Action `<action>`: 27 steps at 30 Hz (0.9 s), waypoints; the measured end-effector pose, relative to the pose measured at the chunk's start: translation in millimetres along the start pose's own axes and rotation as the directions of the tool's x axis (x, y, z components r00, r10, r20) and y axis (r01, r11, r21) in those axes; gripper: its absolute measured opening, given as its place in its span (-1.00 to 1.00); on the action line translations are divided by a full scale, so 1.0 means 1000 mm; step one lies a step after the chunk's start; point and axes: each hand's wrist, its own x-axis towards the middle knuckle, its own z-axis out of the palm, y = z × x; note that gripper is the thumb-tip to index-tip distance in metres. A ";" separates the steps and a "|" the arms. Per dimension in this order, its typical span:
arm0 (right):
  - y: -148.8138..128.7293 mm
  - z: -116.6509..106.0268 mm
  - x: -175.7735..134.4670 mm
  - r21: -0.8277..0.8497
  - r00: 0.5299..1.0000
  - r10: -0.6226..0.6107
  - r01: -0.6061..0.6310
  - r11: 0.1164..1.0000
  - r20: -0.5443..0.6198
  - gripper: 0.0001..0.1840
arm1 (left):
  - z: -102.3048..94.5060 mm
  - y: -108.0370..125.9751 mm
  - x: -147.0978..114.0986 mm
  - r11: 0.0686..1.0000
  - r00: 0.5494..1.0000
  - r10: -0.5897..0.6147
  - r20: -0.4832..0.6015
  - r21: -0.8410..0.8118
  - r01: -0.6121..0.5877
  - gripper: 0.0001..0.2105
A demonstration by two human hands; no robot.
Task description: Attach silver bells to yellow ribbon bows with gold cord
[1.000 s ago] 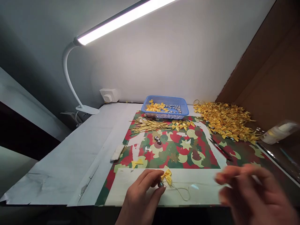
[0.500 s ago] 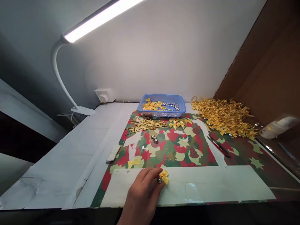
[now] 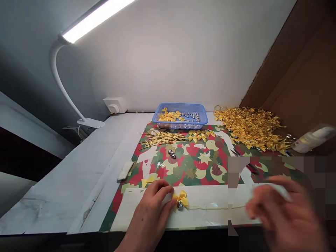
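My left hand (image 3: 151, 210) pinches the left edge of a small yellow ribbon bow (image 3: 183, 197) on the white strip at the table's front. A silver jingle bell (image 3: 180, 205) sits at the lower side of the bow. From there a thin gold cord (image 3: 210, 208) runs straight to the right, reaching the fingertips of my right hand (image 3: 283, 210). That hand is blurred, but its fingers look closed around the cord's end.
A blue basket (image 3: 180, 126) holds bows and bells, with gold cords (image 3: 162, 138) and loose bows (image 3: 200, 135) before it. Bells (image 3: 172, 154) lie mid-mat. At right are a pile of bows (image 3: 252, 127), a bottle (image 3: 311, 140) and dark tweezers (image 3: 252, 168), partly hidden; a lamp (image 3: 56, 73) stands left.
My right hand has come into view at the right, with the cord stretched out to it. The bell now shows fully in front of the bow, and my left hand has shifted slightly left.
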 end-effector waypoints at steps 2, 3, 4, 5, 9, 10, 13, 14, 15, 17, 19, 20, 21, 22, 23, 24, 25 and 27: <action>0.002 0.045 -0.016 -0.068 0.981 0.078 -0.067 0.995 0.176 -0.80 | 0.003 0.000 0.003 1.000 1.000 0.027 0.010 0.001 -0.027 -0.92; 0.004 0.063 -0.022 -0.124 0.959 0.016 0.020 0.992 0.283 -0.77 | 0.004 0.000 0.004 0.999 0.999 0.034 0.014 -0.005 -0.034 -0.94; 0.008 0.077 -0.027 -0.148 0.937 -0.054 0.111 0.983 0.344 -0.74 | 0.006 0.000 0.004 0.999 0.999 0.036 0.019 -0.012 -0.036 -0.93; 0.011 0.087 -0.030 -0.171 0.914 -0.104 0.184 0.968 0.393 -0.72 | 0.007 0.000 0.004 0.999 0.999 0.035 0.026 -0.019 -0.034 -0.91; 0.019 0.095 -0.031 -0.202 0.882 -0.146 0.259 0.945 0.447 -0.75 | 0.004 0.004 0.003 0.997 0.998 0.027 0.061 -0.078 -0.022 -0.86; 0.018 0.094 -0.029 -0.192 0.883 -0.132 0.240 0.952 0.450 -0.76 | 0.002 0.006 0.003 0.992 0.996 0.014 0.085 -0.129 -0.003 -0.86; 0.011 0.091 -0.026 -0.138 0.859 -0.031 0.117 0.983 0.511 -0.73 | -0.006 0.016 0.004 0.919 0.968 -0.063 0.241 -0.365 0.151 -0.90; 0.007 0.091 -0.025 -0.122 0.840 0.018 0.057 0.991 0.543 -0.70 | -0.009 0.019 0.004 0.871 0.948 -0.085 0.308 -0.440 0.221 -0.90; 0.004 0.091 -0.024 -0.106 0.820 0.064 -0.004 0.994 0.569 -0.66 | -0.011 0.023 0.004 0.819 0.926 -0.101 0.364 -0.498 0.286 -0.89; -0.003 0.091 -0.025 -0.066 0.801 0.133 -0.116 0.991 0.584 -0.60 | -0.016 0.029 0.005 0.708 0.894 -0.120 0.431 -0.595 0.382 -0.87; -0.008 0.091 -0.027 -0.015 0.798 0.180 -0.210 0.978 0.575 -0.59 | -0.019 0.033 0.003 0.602 0.882 -0.143 0.450 -0.668 0.438 -0.88; -0.011 0.091 -0.029 0.013 0.790 0.204 -0.259 0.966 0.579 -0.58 | -0.019 0.034 0.002 0.551 0.880 -0.159 0.449 -0.699 0.456 -0.89; -0.013 0.091 -0.031 0.048 0.774 0.226 -0.314 0.948 0.592 -0.58 | -0.020 0.035 0.000 0.503 0.877 -0.171 0.448 -0.726 0.469 -0.90; -0.015 0.091 -0.033 0.087 0.750 0.247 -0.375 0.923 0.614 -0.56 | -0.020 0.036 -0.003 0.460 0.878 -0.180 0.443 -0.751 0.474 -0.90; -0.016 0.091 -0.036 0.121 0.726 0.265 -0.432 0.894 0.635 -0.55 | -0.020 0.037 -0.006 0.426 0.879 -0.187 0.438 -0.770 0.475 -0.90; -0.017 0.092 -0.039 0.145 0.709 0.279 -0.475 0.868 0.647 -0.54 | -0.021 0.038 -0.008 0.402 0.882 -0.190 0.431 -0.785 0.471 -0.93; -0.018 0.092 -0.041 0.154 0.708 0.294 -0.495 0.855 0.642 -0.53 | -0.021 0.039 -0.011 0.389 0.884 -0.193 0.425 -0.795 0.467 -0.95; -0.018 0.094 -0.046 0.125 0.746 0.313 -0.466 0.876 0.588 -0.53 | -0.024 0.041 -0.014 0.394 0.884 -0.187 0.428 -0.792 0.467 -0.92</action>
